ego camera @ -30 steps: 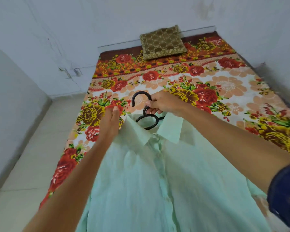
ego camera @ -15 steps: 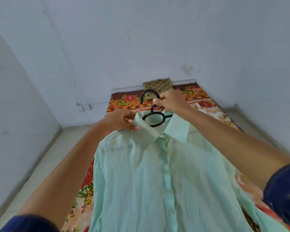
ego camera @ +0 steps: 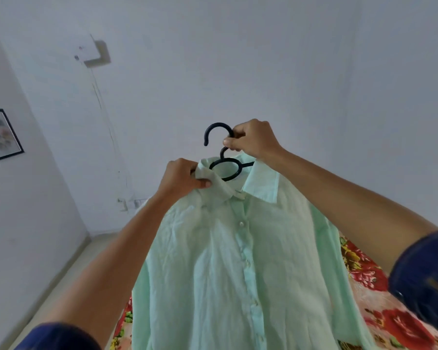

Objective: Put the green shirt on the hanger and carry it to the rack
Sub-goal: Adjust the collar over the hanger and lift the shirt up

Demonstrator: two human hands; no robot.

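Observation:
A pale green button-up shirt (ego camera: 238, 261) hangs in the air in front of me, its collar uppermost. A black plastic hanger (ego camera: 224, 165) sits inside the collar, with its hook standing up above it. My right hand (ego camera: 253, 141) grips the hanger at the base of the hook. My left hand (ego camera: 183, 179) pinches the left side of the collar over the hanger's shoulder. The hanger's arms are hidden under the cloth. No rack is in view.
The bed with a red and yellow floral sheet (ego camera: 364, 271) lies below the shirt, showing at the lower right and lower left. White walls surround me; a framed picture (ego camera: 1, 133) hangs on the left wall. Pale floor (ego camera: 68, 263) runs along the bed's left side.
Both hands have lifted the shirt and hanger up off the bed to chest height. My view has tilted up toward the wall, so the pillow and most of the bed have dropped out of sight.

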